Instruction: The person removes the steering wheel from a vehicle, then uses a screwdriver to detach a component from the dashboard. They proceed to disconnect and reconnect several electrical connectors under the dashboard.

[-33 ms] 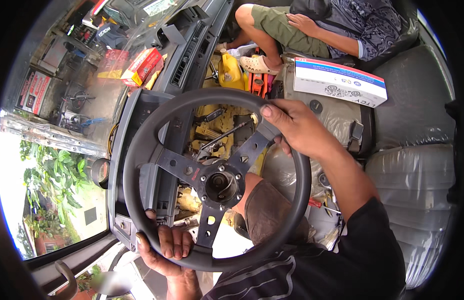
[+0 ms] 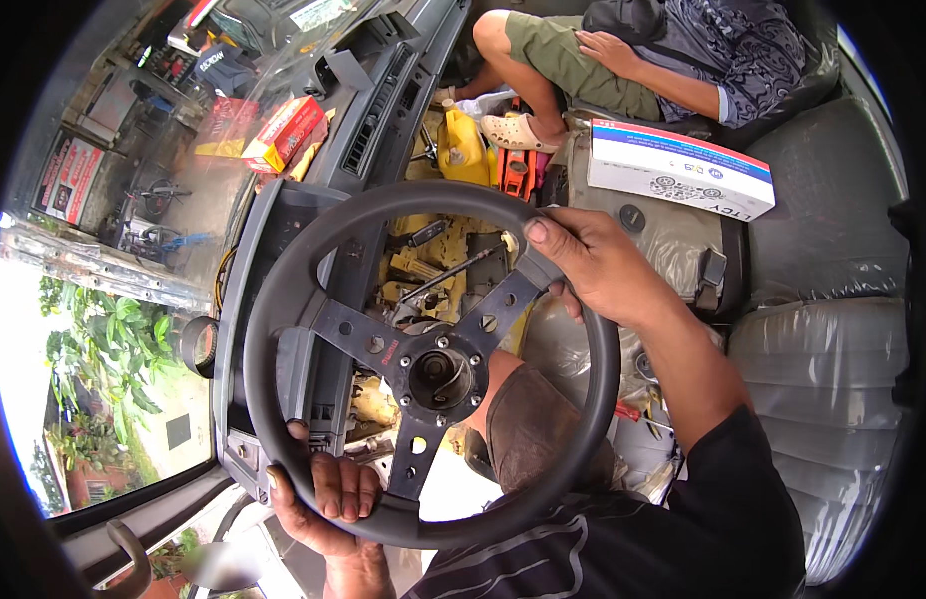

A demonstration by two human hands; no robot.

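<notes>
A black three-spoke steering wheel [image 2: 268, 349] fills the middle of the view. Its round hub [image 2: 442, 379] is open at the centre, ringed by several bolts, with a bit of thin wire showing inside. My left hand [image 2: 333, 499] grips the rim at the lower left, fingers curled over it. At the upper right, my right hand [image 2: 593, 260] is closed on the rim beside a spoke, its thumb lying on top. Behind the wheel, a gear lever [image 2: 453, 275] rises from the bare yellowish floor; my leg [image 2: 543, 424] shows below the rim.
Another person [image 2: 622, 70] sits at the far side, near a yellow jug [image 2: 461, 145] and an orange-red jack-like tool [image 2: 518, 172]. A long white, blue and red box [image 2: 682, 175] lies on the seats. The grey dashboard [image 2: 293, 230] has open gaps; a red-and-yellow box [image 2: 286, 133] rests above it.
</notes>
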